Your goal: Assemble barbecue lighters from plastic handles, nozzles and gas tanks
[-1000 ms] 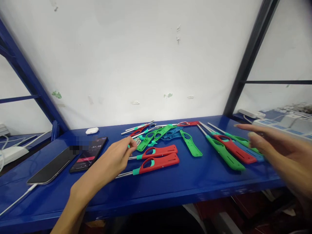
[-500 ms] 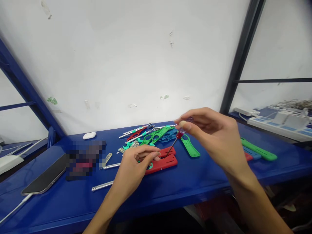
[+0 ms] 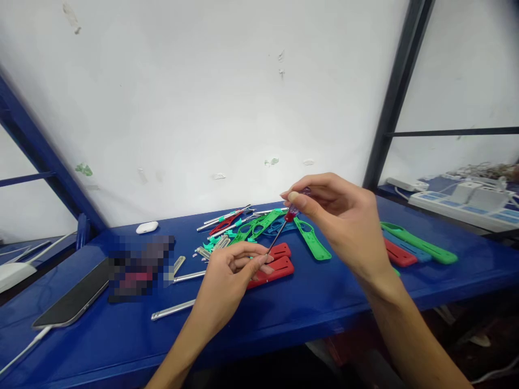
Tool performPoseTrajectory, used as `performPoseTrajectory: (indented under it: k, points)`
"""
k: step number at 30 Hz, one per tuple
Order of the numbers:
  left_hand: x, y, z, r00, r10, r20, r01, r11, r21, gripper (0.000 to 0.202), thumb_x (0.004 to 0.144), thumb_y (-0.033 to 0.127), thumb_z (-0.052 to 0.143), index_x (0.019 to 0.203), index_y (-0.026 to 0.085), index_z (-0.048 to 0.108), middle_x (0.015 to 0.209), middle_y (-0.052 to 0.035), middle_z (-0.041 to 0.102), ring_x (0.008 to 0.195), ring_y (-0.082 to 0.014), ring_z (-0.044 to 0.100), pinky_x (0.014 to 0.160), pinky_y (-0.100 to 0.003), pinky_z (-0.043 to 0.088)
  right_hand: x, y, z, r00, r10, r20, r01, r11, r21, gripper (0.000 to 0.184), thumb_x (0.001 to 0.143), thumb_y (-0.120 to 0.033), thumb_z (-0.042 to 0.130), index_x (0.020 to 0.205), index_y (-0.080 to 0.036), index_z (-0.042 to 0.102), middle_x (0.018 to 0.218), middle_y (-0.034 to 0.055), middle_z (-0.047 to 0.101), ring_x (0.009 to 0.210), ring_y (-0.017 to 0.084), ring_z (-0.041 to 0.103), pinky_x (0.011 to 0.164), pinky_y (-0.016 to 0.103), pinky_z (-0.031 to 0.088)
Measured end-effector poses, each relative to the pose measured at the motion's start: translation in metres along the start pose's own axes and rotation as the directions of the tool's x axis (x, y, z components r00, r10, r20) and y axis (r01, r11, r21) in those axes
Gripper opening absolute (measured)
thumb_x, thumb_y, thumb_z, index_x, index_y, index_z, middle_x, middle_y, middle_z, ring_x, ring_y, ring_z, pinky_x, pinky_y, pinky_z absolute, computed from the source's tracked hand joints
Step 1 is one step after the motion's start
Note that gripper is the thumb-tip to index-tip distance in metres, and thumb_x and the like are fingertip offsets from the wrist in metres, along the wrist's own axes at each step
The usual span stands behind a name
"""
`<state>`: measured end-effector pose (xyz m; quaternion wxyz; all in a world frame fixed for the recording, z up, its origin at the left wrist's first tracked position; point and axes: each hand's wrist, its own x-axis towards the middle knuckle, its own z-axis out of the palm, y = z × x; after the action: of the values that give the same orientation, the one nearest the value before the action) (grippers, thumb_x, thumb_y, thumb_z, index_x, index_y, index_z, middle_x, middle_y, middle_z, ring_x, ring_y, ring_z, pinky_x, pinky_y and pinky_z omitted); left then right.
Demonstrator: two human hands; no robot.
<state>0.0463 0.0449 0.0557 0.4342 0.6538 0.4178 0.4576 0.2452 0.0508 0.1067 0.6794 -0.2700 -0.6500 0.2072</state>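
Note:
My right hand pinches a small red-handled screwdriver above the blue shelf; its thin shaft slants down to my left hand. My left hand is closed in a pinch around something small that I cannot make out, right at the screwdriver's tip. Just behind my left hand lie two red lighter handles. A heap of green, red and blue lighter shells and metal tubes sits further back. More green and red lighters lie to the right of my right arm.
Two phones lie at the left, one with a white cable. A white earbud case rests near the wall. Loose metal tubes lie by my left forearm. White power strips sit on the neighbouring shelf at right. A dark post rises behind.
My right hand came in from the right side holding the screwdriver and brought its tip to my left hand. My left hand drew back from the heap with a small part pinched.

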Motion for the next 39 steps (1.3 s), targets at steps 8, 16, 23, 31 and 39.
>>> performPoseTrajectory:
  k: [8,16,23,31,39]
  points:
    - [0.000,-0.002,0.002,0.999,0.010,-0.041,-0.010,1.000,-0.007,0.018,0.089,0.033,0.075,0.095,0.015,0.075,0.078,-0.0065,0.082,0.073,-0.0186,0.078,0.070,-0.024,0.056,-0.001,-0.002,0.001,1.000,-0.007,-0.009,0.007,1.000,0.017,0.009,0.089,-0.025,0.083,0.095,-0.023,0.076,0.089,-0.0015,0.077,0.082,0.015,0.075,0.076,0.025,0.062]
    - [0.000,-0.008,0.005,0.995,0.056,-0.083,-0.052,0.997,0.053,0.016,0.089,0.032,0.073,0.092,0.017,0.075,0.080,-0.0041,0.078,0.070,-0.0175,0.076,0.066,-0.024,0.056,-0.001,-0.004,0.005,1.000,-0.021,0.018,0.021,1.000,0.004,0.010,0.086,-0.022,0.085,0.090,-0.023,0.076,0.087,-0.0029,0.076,0.081,0.014,0.073,0.073,0.024,0.060]
    - [-0.001,-0.012,0.006,0.992,0.095,-0.085,-0.086,0.990,0.110,0.014,0.090,0.032,0.073,0.092,0.019,0.074,0.082,-0.0032,0.077,0.072,-0.0190,0.077,0.067,-0.026,0.058,-0.004,-0.003,0.009,0.998,-0.057,-0.002,0.057,0.998,-0.009,0.010,0.087,-0.019,0.084,0.092,-0.023,0.075,0.087,-0.0036,0.075,0.082,0.014,0.074,0.077,0.026,0.061]
    - [0.000,-0.012,0.010,0.995,0.060,-0.086,-0.052,0.995,0.086,0.017,0.090,0.035,0.072,0.091,0.018,0.071,0.071,-0.0022,0.075,0.068,-0.0180,0.075,0.065,-0.024,0.055,-0.004,-0.002,0.007,0.998,-0.058,0.019,0.059,0.998,-0.025,0.009,0.088,-0.019,0.083,0.092,-0.023,0.076,0.089,-0.0038,0.075,0.083,0.014,0.072,0.077,0.026,0.060]
    - [-0.001,-0.010,0.012,0.998,0.023,-0.057,-0.019,0.998,0.063,0.022,0.091,0.040,0.068,0.093,0.018,0.068,0.067,-0.0030,0.074,0.059,-0.0145,0.067,0.054,-0.020,0.045,-0.002,-0.001,0.003,0.998,-0.037,0.052,0.039,0.998,-0.047,0.006,0.095,-0.029,0.076,0.098,-0.024,0.076,0.090,-0.0024,0.075,0.081,0.014,0.072,0.073,0.026,0.058]
